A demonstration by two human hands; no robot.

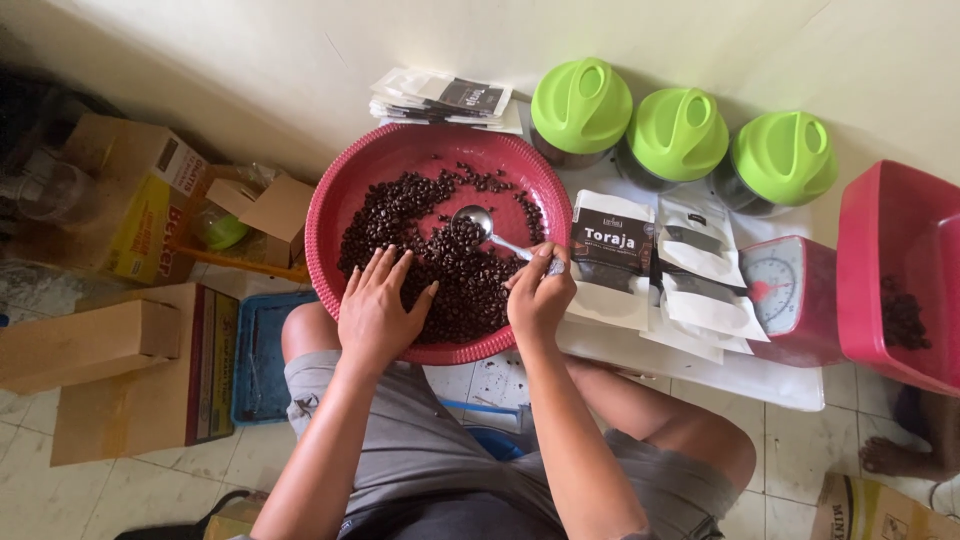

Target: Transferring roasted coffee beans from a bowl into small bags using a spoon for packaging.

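1. Knees and grey shorts (420, 450) fill the bottom of my view; I am sitting low on the tiled floor (150, 490) so the work lies within easy reach of both arms.
2. Left hand (378, 305): it lies flat with fingers spread on the dark coffee beans (440, 260), at the near side of the pile. This grip is fully open and has hold of nothing (it seems to be steadying or spreading the beans, as far as I can judge).
3. Right hand (540, 295): this grip is closed around the handle of a metal spoon (490, 232), pinched near its end so the bowl reaches out into the middle of the pile, resting on the beans.
4. Round red tray (330, 215): it sits just past my knees, its raised rim keeping the beans from rolling off.
5. Beside it on my right, on a white board (740, 375), lie several flat pouches (612, 250), black and white, close to the spoon hand.
6. Further right stand a red kitchen scale (790, 295) and a red tub (890, 270) with a few beans in it.
7. Farthest off, against the wall, stand three jars with green lids (680, 135) and a stack of more pouches (440, 97). Cardboard boxes (110, 350) sit on my left.
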